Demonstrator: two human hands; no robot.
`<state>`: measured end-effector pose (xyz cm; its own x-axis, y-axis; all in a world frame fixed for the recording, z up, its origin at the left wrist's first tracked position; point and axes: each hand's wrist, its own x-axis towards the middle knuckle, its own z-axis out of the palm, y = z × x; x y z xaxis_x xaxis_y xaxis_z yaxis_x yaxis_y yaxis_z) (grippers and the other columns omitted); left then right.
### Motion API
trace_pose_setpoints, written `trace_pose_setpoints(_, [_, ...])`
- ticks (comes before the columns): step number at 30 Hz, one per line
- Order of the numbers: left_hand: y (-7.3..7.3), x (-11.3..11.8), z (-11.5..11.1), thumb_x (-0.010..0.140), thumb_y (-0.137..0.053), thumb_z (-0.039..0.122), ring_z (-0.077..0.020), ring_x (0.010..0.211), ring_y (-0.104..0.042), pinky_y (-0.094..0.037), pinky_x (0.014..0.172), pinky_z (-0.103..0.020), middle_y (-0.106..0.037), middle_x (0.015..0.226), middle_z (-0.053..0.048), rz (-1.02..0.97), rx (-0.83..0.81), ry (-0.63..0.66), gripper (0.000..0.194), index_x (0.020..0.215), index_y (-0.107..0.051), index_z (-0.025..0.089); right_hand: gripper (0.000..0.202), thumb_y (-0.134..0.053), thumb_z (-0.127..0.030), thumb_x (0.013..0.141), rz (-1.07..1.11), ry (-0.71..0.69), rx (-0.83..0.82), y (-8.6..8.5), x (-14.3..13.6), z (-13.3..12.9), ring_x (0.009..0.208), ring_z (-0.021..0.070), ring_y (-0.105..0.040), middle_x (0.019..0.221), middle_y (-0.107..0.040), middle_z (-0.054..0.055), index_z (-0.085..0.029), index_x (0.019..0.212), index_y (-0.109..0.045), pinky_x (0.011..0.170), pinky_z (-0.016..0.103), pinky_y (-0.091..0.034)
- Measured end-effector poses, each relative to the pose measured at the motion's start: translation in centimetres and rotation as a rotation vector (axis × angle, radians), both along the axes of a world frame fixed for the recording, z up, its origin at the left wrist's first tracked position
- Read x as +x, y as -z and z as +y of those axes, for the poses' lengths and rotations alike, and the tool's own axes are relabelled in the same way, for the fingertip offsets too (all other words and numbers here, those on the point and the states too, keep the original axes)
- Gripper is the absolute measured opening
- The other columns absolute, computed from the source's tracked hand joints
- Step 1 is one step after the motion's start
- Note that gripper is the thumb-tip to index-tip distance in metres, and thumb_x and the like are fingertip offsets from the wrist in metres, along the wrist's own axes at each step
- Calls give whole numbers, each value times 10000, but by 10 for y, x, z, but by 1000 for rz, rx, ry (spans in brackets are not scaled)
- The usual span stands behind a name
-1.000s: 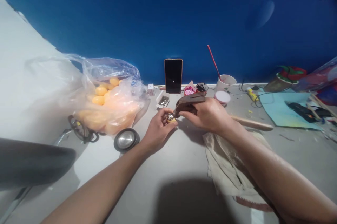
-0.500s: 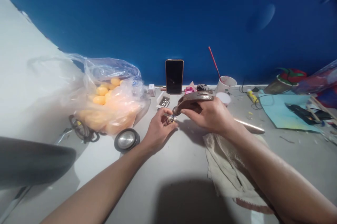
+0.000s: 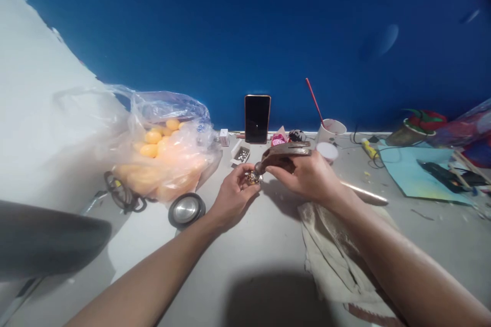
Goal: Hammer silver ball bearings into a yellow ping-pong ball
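My left hand (image 3: 235,195) is closed around a small, shiny ball studded with metallic pieces (image 3: 253,178), pinching it between thumb and fingers just above the table. In my right hand (image 3: 312,176) is a claw hammer (image 3: 286,150), gripped close to its head. The hammer's round face is at the upper right of the ball and seems to touch it. Its handle shows behind my right wrist. Just beyond the ball stands a small white box (image 3: 241,153) of small silvery pieces.
A clear plastic bag of yellow-orange balls (image 3: 169,150) stands left, with a round metal lid (image 3: 186,209) before it. A phone (image 3: 257,118) leans on the wall. Right are a white cup (image 3: 332,130), a beige cloth (image 3: 330,255) and a light-blue sheet (image 3: 406,173).
The whole view has shifted slightly, so the scene sits lower. The hammer's face has come closer over the top of the ball. Both hands keep their holds.
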<state>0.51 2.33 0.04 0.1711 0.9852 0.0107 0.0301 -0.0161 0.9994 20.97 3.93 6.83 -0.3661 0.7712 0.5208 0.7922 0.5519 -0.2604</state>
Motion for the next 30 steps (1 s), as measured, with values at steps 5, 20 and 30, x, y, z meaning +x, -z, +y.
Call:
trace_pose_setpoints(5, [-1, 1, 0, 767, -772, 222, -179, 901, -645, -541, 783, -294, -689, 982, -31, -57, -67, -12, 374, 1115, -635, 211, 201, -683, -365, 912, 5, -28, 10, 0, -1, 1, 679, 197, -721, 844, -811, 51, -238, 984, -821, 602, 280, -502])
trace_pose_setpoints(20, [-4, 1, 1, 716, -769, 179, -131, 857, -625, -499, 728, -239, -670, 980, -1, -143, -98, -49, 427, 1100, -590, 232, 189, -699, -343, 901, 49, -57, -18, 0, -3, -2, 721, 229, -751, 869, -817, 58, -238, 1002, -819, 635, 310, -548])
trace_pose_setpoints(30, [-8, 3, -1, 711, -738, 195, -113, 753, -561, -459, 680, -227, -641, 884, 17, -44, -49, -125, 373, 1075, -654, 210, 148, -726, -338, 868, 1, -42, 11, 2, -4, -1, 628, 218, -718, 753, -792, 45, -240, 923, -823, 574, 299, -511])
